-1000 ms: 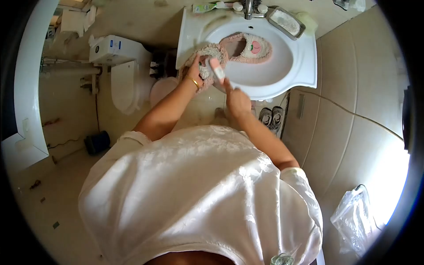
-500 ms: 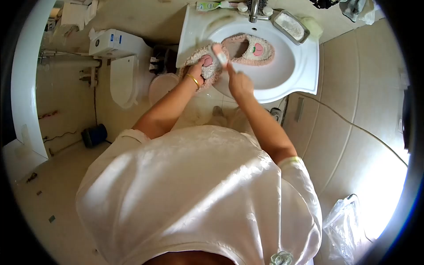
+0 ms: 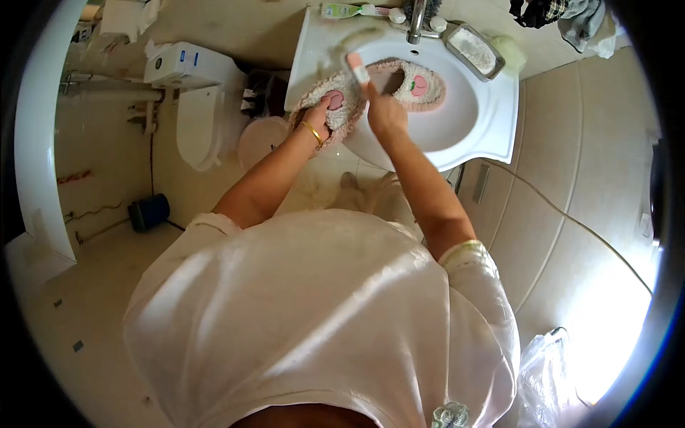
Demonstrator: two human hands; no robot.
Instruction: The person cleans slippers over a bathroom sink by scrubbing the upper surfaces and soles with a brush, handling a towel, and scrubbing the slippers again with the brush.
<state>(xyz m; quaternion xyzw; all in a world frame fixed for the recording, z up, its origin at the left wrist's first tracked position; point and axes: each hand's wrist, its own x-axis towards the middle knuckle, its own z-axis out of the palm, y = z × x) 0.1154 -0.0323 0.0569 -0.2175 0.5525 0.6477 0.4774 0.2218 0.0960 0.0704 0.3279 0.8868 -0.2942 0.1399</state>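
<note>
My left hand (image 3: 315,121), with a gold bangle at the wrist, grips a fluffy white and pink slipper (image 3: 347,107) at the basin's left edge. Its fingers reach into the slipper's opening and are partly hidden. In my right hand (image 3: 386,115) is a small pink and white brush (image 3: 357,68), held closed by its handle just above and beside that slipper; its bristles cannot be made out. A matching slipper (image 3: 430,84) with a pink fruit patch lies in the white washbasin (image 3: 449,132).
The faucet (image 3: 415,27) stands behind the basin. A metal tray of white powder (image 3: 474,51) rests on the rim at right, a green toothpaste tube (image 3: 340,10) at back left. Left of the basin are a pink bucket (image 3: 260,139) and a toilet (image 3: 200,128).
My right hand has raised the brush slightly up and away from the held slipper. My left hand and both slippers stay nearly where they were; the view has shifted a little.
</note>
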